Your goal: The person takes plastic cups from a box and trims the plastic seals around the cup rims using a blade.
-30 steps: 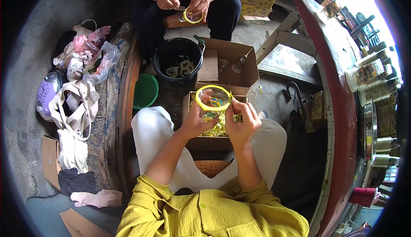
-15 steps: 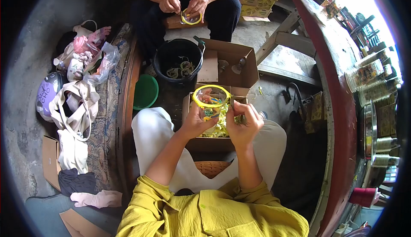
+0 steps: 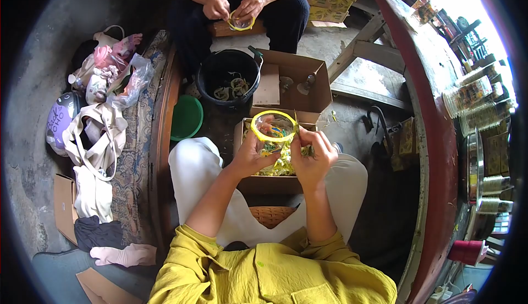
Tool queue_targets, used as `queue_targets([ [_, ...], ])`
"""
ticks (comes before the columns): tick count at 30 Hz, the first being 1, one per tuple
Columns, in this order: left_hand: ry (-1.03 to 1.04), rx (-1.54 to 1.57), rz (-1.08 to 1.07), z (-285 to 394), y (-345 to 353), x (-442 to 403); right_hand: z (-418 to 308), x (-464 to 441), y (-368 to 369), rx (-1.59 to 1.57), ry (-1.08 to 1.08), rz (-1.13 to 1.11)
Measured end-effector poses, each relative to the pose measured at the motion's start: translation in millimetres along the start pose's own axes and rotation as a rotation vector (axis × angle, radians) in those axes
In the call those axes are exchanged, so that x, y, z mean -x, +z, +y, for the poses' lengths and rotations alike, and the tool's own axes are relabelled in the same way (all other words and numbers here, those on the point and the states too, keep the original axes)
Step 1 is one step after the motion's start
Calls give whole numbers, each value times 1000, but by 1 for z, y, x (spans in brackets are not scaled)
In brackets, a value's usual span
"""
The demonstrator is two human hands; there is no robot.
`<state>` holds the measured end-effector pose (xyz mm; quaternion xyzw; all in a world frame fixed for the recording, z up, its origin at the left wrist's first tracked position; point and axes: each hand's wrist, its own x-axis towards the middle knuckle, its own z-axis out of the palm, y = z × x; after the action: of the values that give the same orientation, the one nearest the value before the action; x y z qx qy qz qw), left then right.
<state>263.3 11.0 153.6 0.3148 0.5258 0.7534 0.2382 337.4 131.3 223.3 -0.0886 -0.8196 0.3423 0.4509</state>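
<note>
A clear cup with a yellow rim [image 3: 274, 137] is tilted in my left hand [image 3: 250, 155], whose fingers wrap round its side. My right hand [image 3: 312, 154] is closed at the cup's right edge, pinching a small thin blade-like tool [image 3: 296, 121] that stands up beside the rim. Below the cup is a cardboard box [image 3: 269, 183] holding yellow-green scraps [image 3: 284, 164]. Across from me, a co-worker's hands [image 3: 234, 8] hold a similar yellow-rimmed cup [image 3: 242, 23].
A black bucket [image 3: 203, 84] with ring-like scraps and an open box [image 3: 322, 65] with clear items stand ahead. A green lid [image 3: 187, 118] lies left of the bucket. Bags [image 3: 99, 133] lie at left. A red-edged table [image 3: 440, 155] with stacked cups [image 3: 473, 98] runs along the right.
The cup in my left hand has tilted and shifted slightly, with my right hand staying at its rim. The co-worker's cup has moved slightly down and left.
</note>
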Motion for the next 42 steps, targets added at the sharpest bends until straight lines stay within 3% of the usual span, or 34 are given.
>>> queue_targets([
  [11, -77, -121, -35, 8, -3, 1, 1, -6, -5, -36, 46, -73],
  [20, -76, 11, -93, 5, -4, 0, 8, -13, -4, -79, 31, -124],
  [23, -92, -111, -102, 7, -5, 1, 7, -20, -3, -129, 50, -138],
  [31, -45, 97, 33, -2, 2, -4, 9, -10, 10, -162, 83, -42],
  [42, 22, -3, 71, -4, -2, -5, 6, 3, 10, -37, -18, -55],
])
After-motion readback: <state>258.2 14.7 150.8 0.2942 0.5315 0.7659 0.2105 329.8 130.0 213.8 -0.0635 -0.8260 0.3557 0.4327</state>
